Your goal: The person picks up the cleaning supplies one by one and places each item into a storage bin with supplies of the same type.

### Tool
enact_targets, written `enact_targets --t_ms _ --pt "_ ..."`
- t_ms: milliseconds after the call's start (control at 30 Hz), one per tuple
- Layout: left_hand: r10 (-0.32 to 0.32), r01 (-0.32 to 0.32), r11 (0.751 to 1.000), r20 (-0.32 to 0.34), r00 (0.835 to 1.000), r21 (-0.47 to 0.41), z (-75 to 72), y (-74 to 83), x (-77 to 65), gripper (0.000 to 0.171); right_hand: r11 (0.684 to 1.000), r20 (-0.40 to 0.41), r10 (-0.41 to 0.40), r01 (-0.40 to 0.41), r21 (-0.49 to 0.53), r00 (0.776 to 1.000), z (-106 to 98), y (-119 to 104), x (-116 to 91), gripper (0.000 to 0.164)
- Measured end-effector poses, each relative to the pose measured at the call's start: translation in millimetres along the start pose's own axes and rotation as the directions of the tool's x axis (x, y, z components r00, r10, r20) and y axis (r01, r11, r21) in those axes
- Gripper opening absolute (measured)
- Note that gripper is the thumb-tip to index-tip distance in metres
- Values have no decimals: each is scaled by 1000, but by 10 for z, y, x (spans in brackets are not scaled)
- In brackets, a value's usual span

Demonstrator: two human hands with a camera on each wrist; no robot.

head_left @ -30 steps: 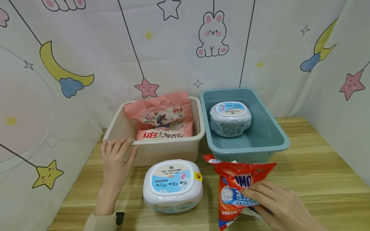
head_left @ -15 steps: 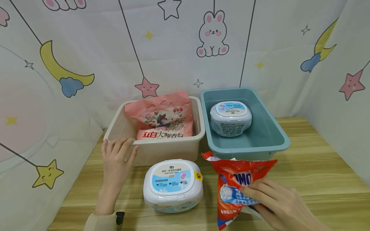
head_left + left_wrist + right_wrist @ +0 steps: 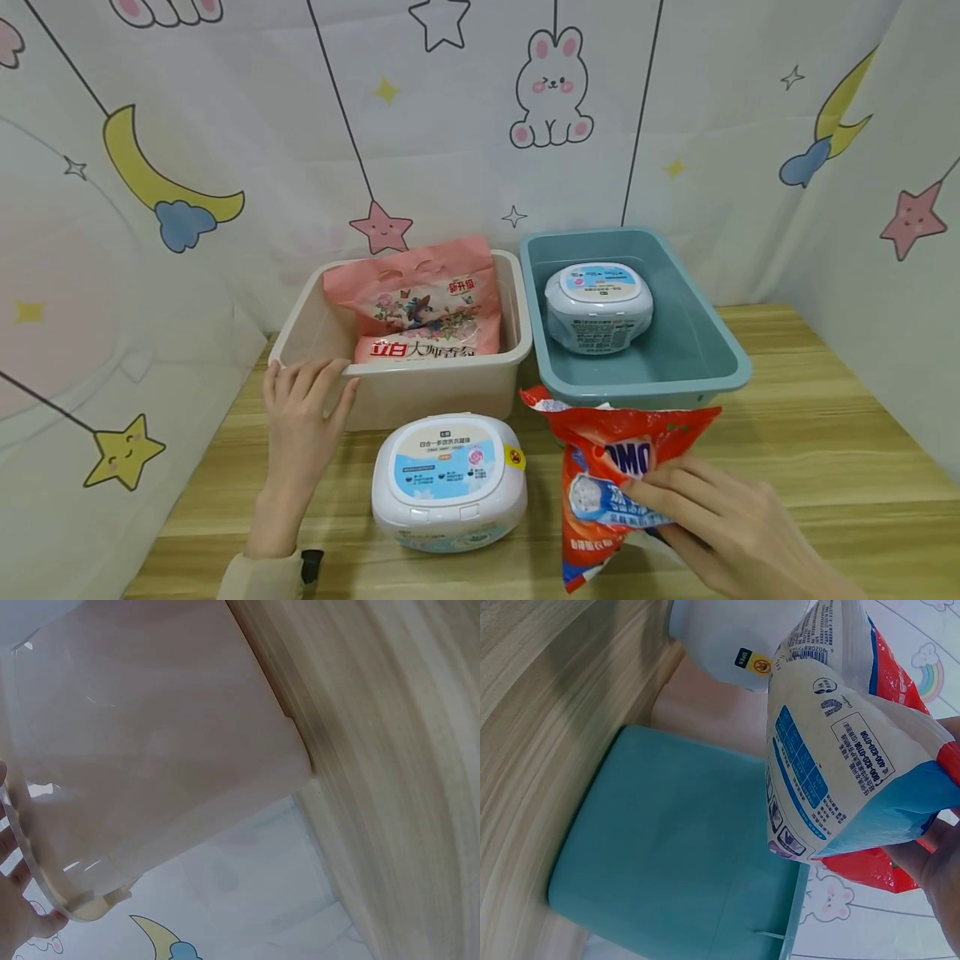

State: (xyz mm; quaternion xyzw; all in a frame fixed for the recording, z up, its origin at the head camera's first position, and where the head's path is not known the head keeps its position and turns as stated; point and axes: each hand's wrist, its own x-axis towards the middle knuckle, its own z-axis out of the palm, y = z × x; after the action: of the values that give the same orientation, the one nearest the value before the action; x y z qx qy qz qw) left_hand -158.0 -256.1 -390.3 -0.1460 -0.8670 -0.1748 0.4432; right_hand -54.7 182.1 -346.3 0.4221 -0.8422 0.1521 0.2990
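My right hand (image 3: 720,517) grips a red OMO laundry powder bag (image 3: 600,533) by its side, in front of the blue bin (image 3: 697,383). In the right wrist view the white printed back of the bag faces the camera. My left hand (image 3: 300,408) holds the front rim of the beige bin (image 3: 427,396) near its left corner, fingers over the edge. A pink laundry powder bag (image 3: 427,300) leans inside that bin. Between my hands a white lidded tub (image 3: 450,483) with a blue label stands on the table.
A second white tub (image 3: 598,308) sits in the blue bin towards the left. Both bins stand side by side at the back of the wooden table (image 3: 810,433). A cloth with cartoon prints (image 3: 465,125) hangs behind and around them.
My right hand has raised the red bag slightly towards the blue bin, and the bag's top now overlaps more of its front. The left hand stays on the beige bin's rim.
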Motion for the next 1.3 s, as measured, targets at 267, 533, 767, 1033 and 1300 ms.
enact_targets --t_ms 267,533,767,1033,1300 --pt "-3 3 1000 7 1000 10 -6 2 -6 26 999 -44 -29 30 17 999 -28 1 60 39" --pt "-2 1 1000 9 1000 16 -7 4 -5 29 996 -135 -93 93 -6 986 -6 24 115 36" --pt "1 -1 1000 -2 1000 5 -4 7 -2 27 993 -163 -114 116 3 980 -25 18 164 35" --pt "6 -6 1000 1 1000 10 -3 -3 -9 46 994 -179 -110 111 -7 978 -56 12 200 35" --pt "6 -6 1000 -12 1000 2 8 -14 -9 45 995 -193 -100 99 -15 976 -73 -2 247 35"
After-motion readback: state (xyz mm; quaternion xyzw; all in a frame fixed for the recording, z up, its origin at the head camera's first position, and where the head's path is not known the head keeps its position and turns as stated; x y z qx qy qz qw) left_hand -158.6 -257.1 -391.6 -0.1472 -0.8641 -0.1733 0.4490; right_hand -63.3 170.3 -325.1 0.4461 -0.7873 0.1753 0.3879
